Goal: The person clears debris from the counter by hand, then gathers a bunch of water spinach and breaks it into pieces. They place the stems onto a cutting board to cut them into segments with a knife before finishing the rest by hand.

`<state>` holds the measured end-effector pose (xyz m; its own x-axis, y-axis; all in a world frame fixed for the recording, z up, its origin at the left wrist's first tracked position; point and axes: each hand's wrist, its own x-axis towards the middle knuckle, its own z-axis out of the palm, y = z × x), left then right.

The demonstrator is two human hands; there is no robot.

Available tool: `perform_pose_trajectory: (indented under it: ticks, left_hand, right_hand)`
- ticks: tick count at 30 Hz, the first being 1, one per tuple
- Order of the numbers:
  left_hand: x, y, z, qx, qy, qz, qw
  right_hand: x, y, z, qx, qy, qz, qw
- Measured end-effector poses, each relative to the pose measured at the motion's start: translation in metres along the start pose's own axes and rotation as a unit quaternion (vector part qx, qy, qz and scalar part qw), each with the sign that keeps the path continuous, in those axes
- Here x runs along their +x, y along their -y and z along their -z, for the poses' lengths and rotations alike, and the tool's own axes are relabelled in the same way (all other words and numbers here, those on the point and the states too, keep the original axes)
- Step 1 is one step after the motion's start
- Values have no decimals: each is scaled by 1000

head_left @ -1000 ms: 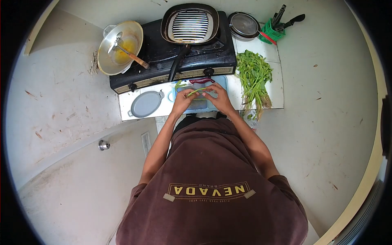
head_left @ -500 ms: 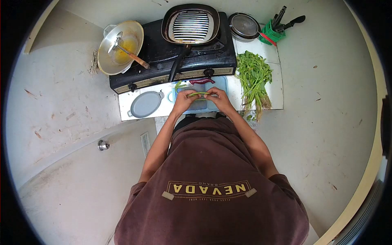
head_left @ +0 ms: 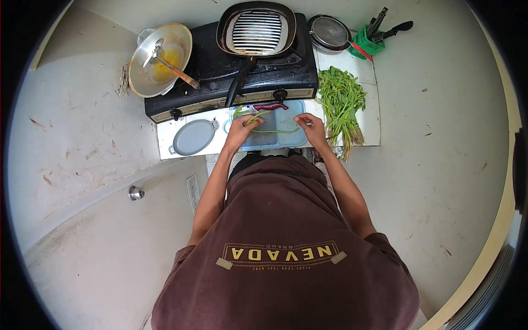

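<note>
My left hand (head_left: 242,133) is closed around thin green stems (head_left: 275,131) above the left part of a blue cutting board or tray (head_left: 297,110). One long stem stretches from it towards my right hand (head_left: 312,131). That hand is pinched closed at the board's right side; whatever sits between its fingertips is too small to make out. Beyond my hands, a knife with a dark red handle (head_left: 269,106) lies across the board's far edge, a bit of green leaf (head_left: 239,112) by its blade. A bunch of leafy greens with roots (head_left: 342,102) rests to the right.
A black two-burner stove (head_left: 206,71) stands behind the board, carrying a grill pan (head_left: 256,30) and a wok (head_left: 140,77) with a ladle (head_left: 179,73). Left of the board lies a grey oval plate (head_left: 194,137). Strainers (head_left: 330,33) and a green knife basket (head_left: 366,45) stand back right.
My hands have moved apart, the right one to the right and the left slightly left. The stem that spanned between both hands' fingers now shows mostly at my left hand.
</note>
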<state>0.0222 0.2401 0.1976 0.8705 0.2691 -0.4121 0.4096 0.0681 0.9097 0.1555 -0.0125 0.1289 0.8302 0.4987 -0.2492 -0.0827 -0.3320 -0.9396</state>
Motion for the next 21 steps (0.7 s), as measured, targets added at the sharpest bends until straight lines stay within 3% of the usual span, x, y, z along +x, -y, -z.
perform_pose_trajectory:
  ticks: [7, 14, 21]
  left_hand:
    - [8, 29, -6, -83, -89, 47, 991]
    - [1, 44, -5, -73, -68, 96, 990]
    - [-1, 40, -5, -144, -73, 99, 982]
  right_hand:
    - [31, -21, -5, -218, -50, 38, 974]
    - [58, -12, -8, -393, -57, 33, 917]
    - [44, -48, -5, -273, -113, 95, 951]
